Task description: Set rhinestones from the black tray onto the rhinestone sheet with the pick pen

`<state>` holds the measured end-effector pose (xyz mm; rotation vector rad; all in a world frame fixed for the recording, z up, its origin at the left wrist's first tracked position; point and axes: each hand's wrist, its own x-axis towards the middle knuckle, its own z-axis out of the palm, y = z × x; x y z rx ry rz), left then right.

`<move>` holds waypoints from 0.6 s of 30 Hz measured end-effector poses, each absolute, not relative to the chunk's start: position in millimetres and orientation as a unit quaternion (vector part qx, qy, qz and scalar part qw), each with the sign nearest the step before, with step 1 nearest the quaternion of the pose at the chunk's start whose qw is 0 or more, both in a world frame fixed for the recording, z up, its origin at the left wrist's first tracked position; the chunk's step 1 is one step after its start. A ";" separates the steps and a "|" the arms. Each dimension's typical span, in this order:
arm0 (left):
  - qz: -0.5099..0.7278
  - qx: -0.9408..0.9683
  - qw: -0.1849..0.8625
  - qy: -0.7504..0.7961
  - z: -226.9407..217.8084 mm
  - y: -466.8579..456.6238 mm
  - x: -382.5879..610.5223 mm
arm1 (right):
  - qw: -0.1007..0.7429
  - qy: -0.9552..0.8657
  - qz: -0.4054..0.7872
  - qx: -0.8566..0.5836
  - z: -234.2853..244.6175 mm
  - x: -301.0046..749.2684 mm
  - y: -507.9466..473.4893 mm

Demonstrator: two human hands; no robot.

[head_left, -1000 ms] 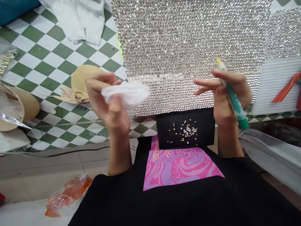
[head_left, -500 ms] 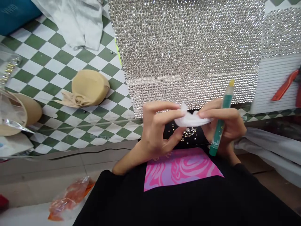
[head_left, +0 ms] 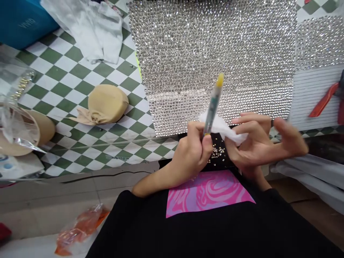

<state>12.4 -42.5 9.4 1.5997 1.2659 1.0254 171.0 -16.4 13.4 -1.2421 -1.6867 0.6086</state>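
- Green-bodied, the pen (head_left: pixel 213 105) stood upright, gripped by the left hand's (head_left: pixel 191 157) closed fingers.
- Right hand's (head_left: pixel 258 147) fingers pinched a white tissue (head_left: pixel 229 129) just beside the pen, in front of the rhinestone sheet (head_left: pixel 215 43).

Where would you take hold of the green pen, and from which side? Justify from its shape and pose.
Probably the bare green barrel of the pen, between the yellow tip and the left hand, whose grip covers its lower end. Come from the right, above the white tissue: the slim, round pen stands nearly upright, so fingers close across it.
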 end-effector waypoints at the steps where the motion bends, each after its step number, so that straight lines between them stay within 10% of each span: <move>1: 0.420 0.621 0.424 0.509 7.3 -43.3 12.7 | 0.497 -0.645 0.238 -0.529 12.8 171.5 -15.9; 18: 0.382 0.767 0.242 0.455 10.3 -39.9 20.5 | 0.452 -0.544 0.616 -0.346 7.4 187.3 -28.1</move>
